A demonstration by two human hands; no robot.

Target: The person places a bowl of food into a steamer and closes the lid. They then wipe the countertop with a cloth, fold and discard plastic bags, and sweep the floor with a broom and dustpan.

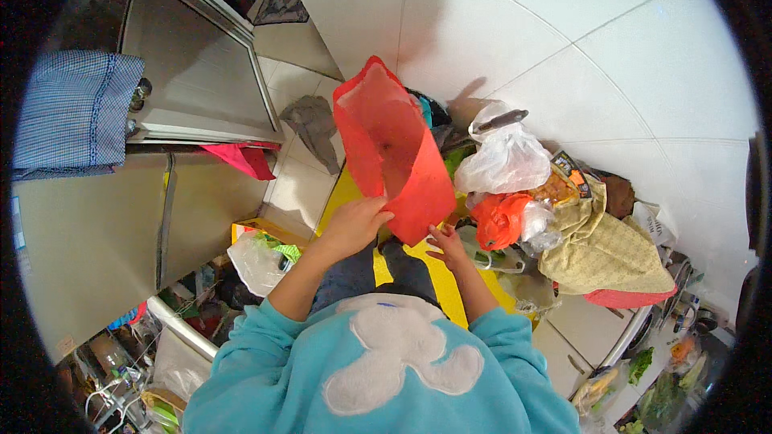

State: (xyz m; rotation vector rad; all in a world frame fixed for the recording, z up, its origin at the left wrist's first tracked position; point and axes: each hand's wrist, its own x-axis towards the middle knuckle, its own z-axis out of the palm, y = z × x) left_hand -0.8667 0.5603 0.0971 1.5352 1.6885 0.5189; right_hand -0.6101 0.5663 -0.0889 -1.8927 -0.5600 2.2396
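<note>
A red fabric bag (425, 184) hangs in front of me, its mouth spread so that part of the inside shows. My left hand (356, 223) pinches the near rim of the bag between thumb and fingers. Close to the bag's lower right corner is my right hand (447, 246), fingers apart; whether a fingertip touches the fabric cannot be told. Beneath the bag lies a yellow mat (440, 280), with my feet on it.
To the right stand a white plastic bag (506, 163), an orange-red plastic bag (499, 220) and a beige patterned cloth (603, 247). A refrigerator (96, 241) is at the left, near a grey cloth (313, 129) on the tiled floor. Vegetables (660, 401) lie at lower right.
</note>
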